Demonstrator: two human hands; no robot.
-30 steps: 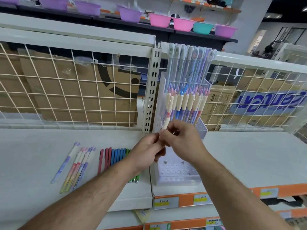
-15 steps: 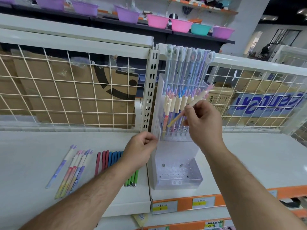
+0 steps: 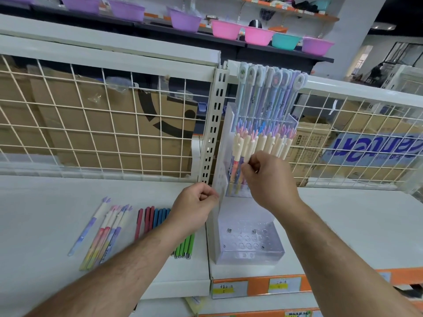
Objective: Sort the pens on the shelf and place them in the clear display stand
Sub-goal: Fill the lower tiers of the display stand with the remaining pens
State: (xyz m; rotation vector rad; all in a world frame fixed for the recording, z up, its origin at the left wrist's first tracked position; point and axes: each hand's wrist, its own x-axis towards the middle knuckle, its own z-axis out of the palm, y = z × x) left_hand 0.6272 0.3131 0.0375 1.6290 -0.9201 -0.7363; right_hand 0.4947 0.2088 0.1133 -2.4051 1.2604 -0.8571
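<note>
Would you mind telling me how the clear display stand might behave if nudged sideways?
The clear display stand looks like thin-walled plastic, so it is probably light. Pens fill only its upper tiers, so it may be top-heavy and tip.

Purple, pink and teal plastic bowls point(image 3: 226, 29) stand in a row on the dark upper ledge. Cardboard boxes point(image 3: 87, 138) sit behind a white wire grid point(image 3: 135, 92). Yellow price labels point(image 3: 223, 290) are fixed along the orange rail point(image 3: 258, 285).

Lying on the white shelf point(image 3: 45, 213): five pastel gradient pens point(image 3: 107, 234), three dark red pens point(image 3: 146, 221), at least three blue pens point(image 3: 160, 216), at least three green pens point(image 3: 185, 245). Standing beside them: one clear acrylic display stand point(image 3: 249, 255). Up behind: two pink plastic bowls point(image 3: 225, 29), one teal bowl point(image 3: 286, 41).
</note>
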